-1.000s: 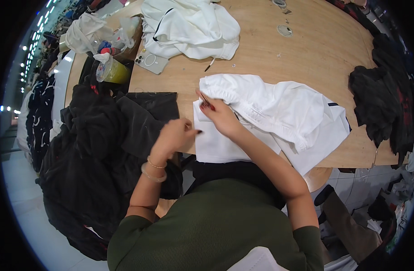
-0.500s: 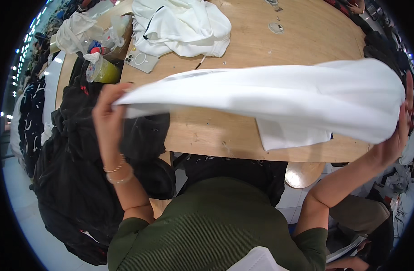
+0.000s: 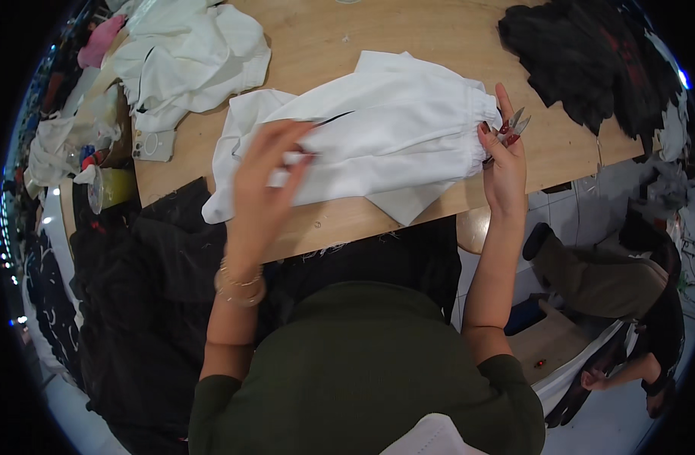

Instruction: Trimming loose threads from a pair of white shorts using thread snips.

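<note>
A white garment (image 3: 393, 129) lies spread on the wooden table in front of me, its gathered elastic edge toward the right and a short dark line near its middle. At that gathered edge, my right hand (image 3: 505, 163) is closed, thumb against the cloth. Small thread snips (image 3: 514, 130) stick out from among its fingers, blades pointing up and away. Over the left part of the garment is my left hand (image 3: 264, 186), blurred by motion with fingers bent; whether it grips the cloth cannot be made out.
Another white garment heap (image 3: 192, 57) lies at the far left, beside a phone (image 3: 155, 145). A cup of yellow-green drink (image 3: 112, 189) stands near it. Dark cloth (image 3: 150, 280) hangs at my left; a black pile (image 3: 567, 61) sits far right. Another person (image 3: 628, 303) is at lower right.
The white garment, stretched in the air between both hands, has come down onto the table. My right hand moved left to its gathered edge; my left hand moved right over the cloth.
</note>
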The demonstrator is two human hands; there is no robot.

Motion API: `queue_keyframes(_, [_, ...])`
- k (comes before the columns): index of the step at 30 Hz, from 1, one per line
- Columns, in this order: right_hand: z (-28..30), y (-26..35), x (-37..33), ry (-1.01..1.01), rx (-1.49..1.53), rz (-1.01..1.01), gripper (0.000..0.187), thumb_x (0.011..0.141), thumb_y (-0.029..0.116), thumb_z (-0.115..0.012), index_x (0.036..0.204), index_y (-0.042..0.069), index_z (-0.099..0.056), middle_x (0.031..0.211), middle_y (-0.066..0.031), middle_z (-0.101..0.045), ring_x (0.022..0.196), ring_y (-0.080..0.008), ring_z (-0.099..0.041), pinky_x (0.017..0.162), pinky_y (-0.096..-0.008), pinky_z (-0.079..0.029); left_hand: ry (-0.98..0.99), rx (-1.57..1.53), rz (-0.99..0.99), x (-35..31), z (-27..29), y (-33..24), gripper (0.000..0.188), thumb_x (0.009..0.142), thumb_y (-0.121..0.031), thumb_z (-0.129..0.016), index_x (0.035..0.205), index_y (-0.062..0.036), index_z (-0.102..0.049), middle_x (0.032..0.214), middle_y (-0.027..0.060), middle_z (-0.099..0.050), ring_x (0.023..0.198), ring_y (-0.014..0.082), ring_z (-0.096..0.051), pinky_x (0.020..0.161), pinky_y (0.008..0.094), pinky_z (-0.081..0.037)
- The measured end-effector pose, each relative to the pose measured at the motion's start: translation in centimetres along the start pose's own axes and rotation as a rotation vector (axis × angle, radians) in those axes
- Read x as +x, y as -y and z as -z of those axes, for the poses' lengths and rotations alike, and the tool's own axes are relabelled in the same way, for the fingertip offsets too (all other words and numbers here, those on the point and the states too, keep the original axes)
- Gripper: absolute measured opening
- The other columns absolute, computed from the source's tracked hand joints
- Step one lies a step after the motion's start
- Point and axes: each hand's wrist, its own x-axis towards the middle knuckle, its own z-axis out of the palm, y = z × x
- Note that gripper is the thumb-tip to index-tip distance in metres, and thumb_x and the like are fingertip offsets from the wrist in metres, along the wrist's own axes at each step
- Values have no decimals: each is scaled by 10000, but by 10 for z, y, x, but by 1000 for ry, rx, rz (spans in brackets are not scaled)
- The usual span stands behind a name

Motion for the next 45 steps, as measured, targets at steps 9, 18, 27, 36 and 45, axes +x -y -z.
queue_keyframes(9, [-14,14,-19,-32,185,-69,566,887,-23,-515,1424,58,-354,1271,-99,-514,1086,-148,-536,932,-270,-433,36,-243,-407,56,-126,-18,274,747,15,-688,1016,-32,-663,1001,72,-632,775,199,-639,643,272,-521])
queue_keyframes(18, [15,-16,-17,-205,-103,-81,423,943,79,-495,1357,50,-418,1114,-68,-569,987,-144,-548,853,-261,-441,-6,-210,-418,52,-175,10,74,781,11,-630,845,-8,-598,840,105,-626,742,266,-621,637,316,-505])
queue_keyframes(27, [44,19,-49,-279,-860,73,166,941,129,-542,1031,15,-463,883,-83,-571,787,-135,-531,712,-258,-429,84,-111,-460,49,-166,3,123,775,36,-595,874,-32,-569,827,88,-594,712,254,-607,602,318,-493])
queue_keyframes(36, [13,22,-48,-150,-1167,451,202,730,13,-688,840,7,-520,787,-100,-565,743,-258,-535,648,-334,-452,63,-19,-391,56,-159,-3,104,815,34,-560,893,-34,-564,747,91,-626,639,245,-617,542,309,-479])
queue_keyframes(45, [-1,24,-40,-88,-1292,464,184,756,76,-671,836,13,-518,804,-86,-562,743,-282,-484,641,-371,-404,55,-68,-362,56,-158,-4,46,870,-2,-544,882,-45,-554,682,96,-611,587,240,-601,513,305,-461])
